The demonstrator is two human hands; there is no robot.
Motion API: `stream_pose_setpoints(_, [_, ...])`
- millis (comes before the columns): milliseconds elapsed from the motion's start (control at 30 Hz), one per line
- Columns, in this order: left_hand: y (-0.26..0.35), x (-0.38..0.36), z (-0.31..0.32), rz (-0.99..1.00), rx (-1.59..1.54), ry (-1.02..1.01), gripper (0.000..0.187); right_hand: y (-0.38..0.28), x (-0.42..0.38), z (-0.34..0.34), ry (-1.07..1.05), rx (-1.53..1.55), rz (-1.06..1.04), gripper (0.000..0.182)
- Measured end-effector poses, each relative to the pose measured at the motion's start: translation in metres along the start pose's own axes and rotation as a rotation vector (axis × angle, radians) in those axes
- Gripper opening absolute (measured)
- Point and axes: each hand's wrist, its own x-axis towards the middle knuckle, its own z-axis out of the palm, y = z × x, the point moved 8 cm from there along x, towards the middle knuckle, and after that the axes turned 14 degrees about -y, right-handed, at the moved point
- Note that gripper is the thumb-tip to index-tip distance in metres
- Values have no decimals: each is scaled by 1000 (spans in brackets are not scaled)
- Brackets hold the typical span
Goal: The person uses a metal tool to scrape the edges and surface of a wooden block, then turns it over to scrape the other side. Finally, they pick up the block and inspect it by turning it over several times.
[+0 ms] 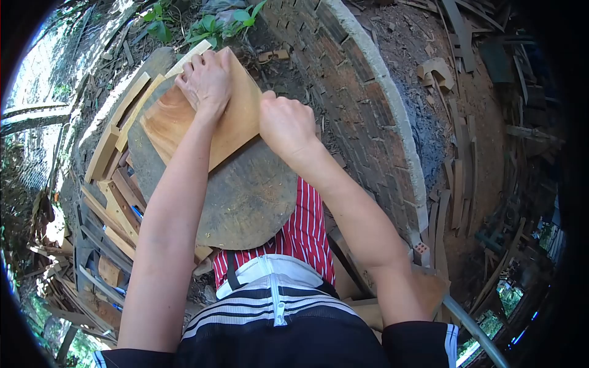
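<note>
Upper centre-left, the wooden board (244, 101) lies on the round bench (248, 199); the left hand (207, 81) grips its top edge, the right hand (286, 124) clenched at its right edge, contents hidden.

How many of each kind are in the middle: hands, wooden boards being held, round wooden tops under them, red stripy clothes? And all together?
Bare hands: 2 (left hand, right hand)
Flat light-brown wooden board: 1
Round grey-brown wooden top: 1
Red-and-white striped clothing: 1
Total: 5
</note>
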Motion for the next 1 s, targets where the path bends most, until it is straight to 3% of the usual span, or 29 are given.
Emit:
stream_pose_setpoints(200, [-3,-4,4,-27,9,-35,51,19,-65,-8,-171,-25,145,9])
stream_pose_setpoints(367, [-1,-3,3,5,5,9,51,15,1,1,-79,97,12,12])
stream_pose_setpoints(433, [6,-4,0,64,29,-6,50,15,-14,-4,-78,108,16,12])
stream_pose_setpoints(533, [5,-4,0,45,-5,-39,50,13,-48,0,-238,53,117,14])
stream_pose_setpoints(700, [4,-1,1,7,11,-46,51,12,-7,-2,-117,135,69,13])
stream_pose_setpoints(867, [2,-1,2,18,-6,-16,50,17,-59,-4,-224,75,144,11])
stream_pose_setpoints(1000, [3,-5,4,7,-7,-50,50,9,-21,0,-123,106,48,12])
